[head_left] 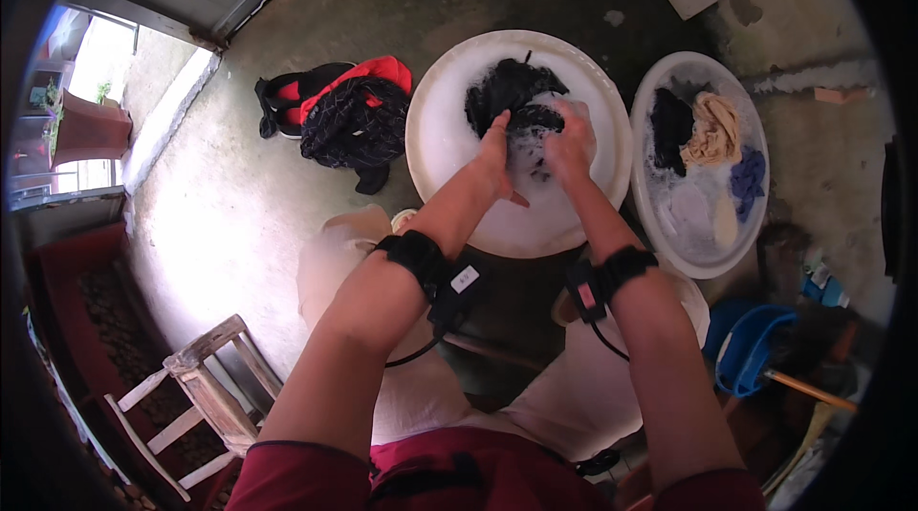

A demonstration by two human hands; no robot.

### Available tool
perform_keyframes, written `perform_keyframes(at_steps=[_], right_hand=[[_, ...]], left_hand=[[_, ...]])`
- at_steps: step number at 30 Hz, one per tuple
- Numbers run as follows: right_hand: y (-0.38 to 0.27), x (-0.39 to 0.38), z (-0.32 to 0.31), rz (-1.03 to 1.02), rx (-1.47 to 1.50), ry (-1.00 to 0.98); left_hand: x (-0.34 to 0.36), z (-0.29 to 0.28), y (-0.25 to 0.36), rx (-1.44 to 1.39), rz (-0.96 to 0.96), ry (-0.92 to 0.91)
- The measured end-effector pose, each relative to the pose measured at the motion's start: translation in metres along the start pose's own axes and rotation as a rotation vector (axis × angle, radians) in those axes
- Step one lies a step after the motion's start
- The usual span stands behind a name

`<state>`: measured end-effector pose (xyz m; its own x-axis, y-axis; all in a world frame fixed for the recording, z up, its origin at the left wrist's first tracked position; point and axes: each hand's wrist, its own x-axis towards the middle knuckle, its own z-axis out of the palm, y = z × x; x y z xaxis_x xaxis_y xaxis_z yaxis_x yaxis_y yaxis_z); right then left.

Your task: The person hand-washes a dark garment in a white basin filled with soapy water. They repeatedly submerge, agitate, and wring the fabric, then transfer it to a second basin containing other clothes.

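A round white basin (pixel 432 81) full of suds stands in front of me, with a black garment (pixel 505 86) bunched in its upper middle. My left hand (pixel 495 152) is at the near left side of the garment, its thumb against the fabric and some fingers hidden in suds or cloth, closed on it. My right hand (pixel 571 140) grips the same black fabric at the right, partly covered in foam. Both forearms carry black straps with small dark devices.
An oval white tub (pixel 669 243) of suds and assorted clothes sits to the right. Black and red clothes (pixel 349 129) lie on the concrete floor at left. A wooden chair (pixel 191 391) is at lower left, a blue plastic container (pixel 746 339) at lower right.
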<state>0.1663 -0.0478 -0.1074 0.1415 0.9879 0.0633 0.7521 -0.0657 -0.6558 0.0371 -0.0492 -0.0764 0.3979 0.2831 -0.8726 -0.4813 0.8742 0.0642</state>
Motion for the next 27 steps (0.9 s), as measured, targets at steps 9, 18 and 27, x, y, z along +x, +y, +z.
perform_keyframes(at_steps=[9, 18, 27], right_hand=[[-0.072, -0.009, -0.074, -0.417, 0.506, -0.129], [-0.040, 0.006, -0.065, 0.833, 1.437, -0.178], [-0.023, 0.020, -0.060, 0.914, 1.164, -0.254]], left_hand=[[0.024, 0.007, 0.002, -0.024, 0.351, -0.883], [-0.003, 0.044, 0.001, 0.233, 0.894, 0.121], [-0.008, 0.038, 0.008, 0.730, 0.950, 0.382]])
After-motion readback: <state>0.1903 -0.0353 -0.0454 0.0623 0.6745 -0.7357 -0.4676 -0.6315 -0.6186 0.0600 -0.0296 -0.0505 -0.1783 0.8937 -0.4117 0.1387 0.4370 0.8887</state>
